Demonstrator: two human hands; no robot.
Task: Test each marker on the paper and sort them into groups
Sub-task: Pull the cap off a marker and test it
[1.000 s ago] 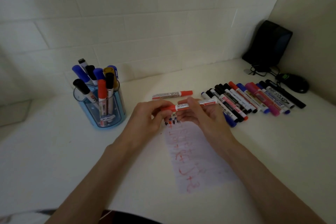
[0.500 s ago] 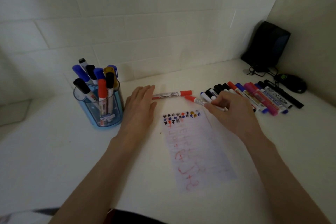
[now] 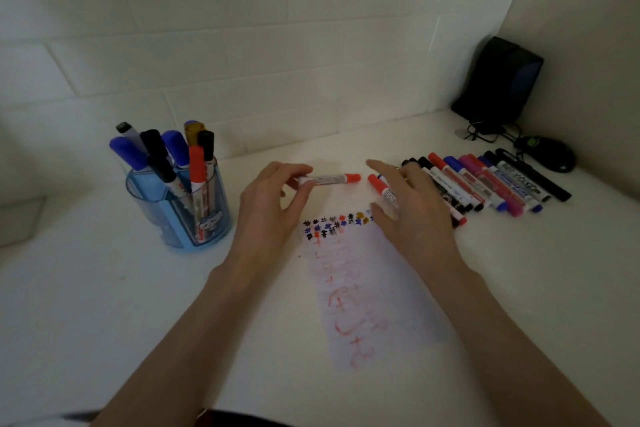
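The left hand [image 3: 273, 204] lay flat before; now its thumb and fingers pinch a red marker [image 3: 329, 179] just past the top edge of the paper [image 3: 374, 288]. The right hand [image 3: 412, 215] has let go of the other red marker [image 3: 379, 185] and is over it, fingers straight and spread. The marker labels are too blurry to read.

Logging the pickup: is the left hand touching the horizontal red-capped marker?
Touching. Head view: the left hand pinches the red-capped marker by its barrel end between thumb and fingers.
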